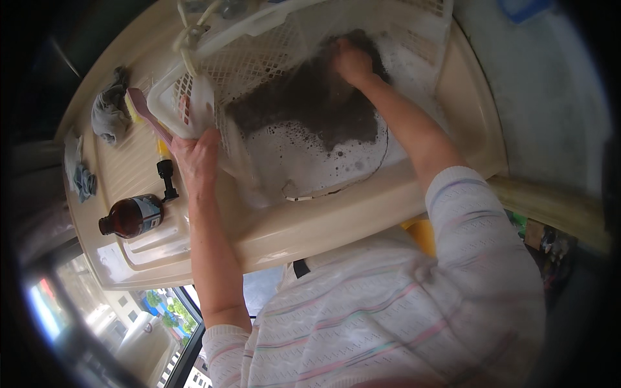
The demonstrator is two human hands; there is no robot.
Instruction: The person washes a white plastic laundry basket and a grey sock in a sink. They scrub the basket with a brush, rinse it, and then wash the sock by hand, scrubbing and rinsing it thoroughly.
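Observation:
My left hand (198, 157) grips the end of a white plastic lattice basket (233, 72), by its looped handle. A pink-handled scrub brush (140, 106) with pale yellow bristles runs up against that hand; whether the fingers also hold it is hidden. The basket stands tilted in a beige laundry sink (310, 228). My right hand (353, 63) is closed on the far part of a dark, soaked cloth (310, 97), its fingertips partly hidden in the fabric. White suds (310, 160) surround the cloth, and a thin cord (339, 191) curves through them.
A knotted pale rope (191, 36) hangs on the basket's handle. On the ridged washboard side lie a crumpled grey cloth (111, 109), smaller rags (82, 174), a brown bottle (133, 217) on its side and a black pump top (166, 177). A window (165, 320) is at lower left.

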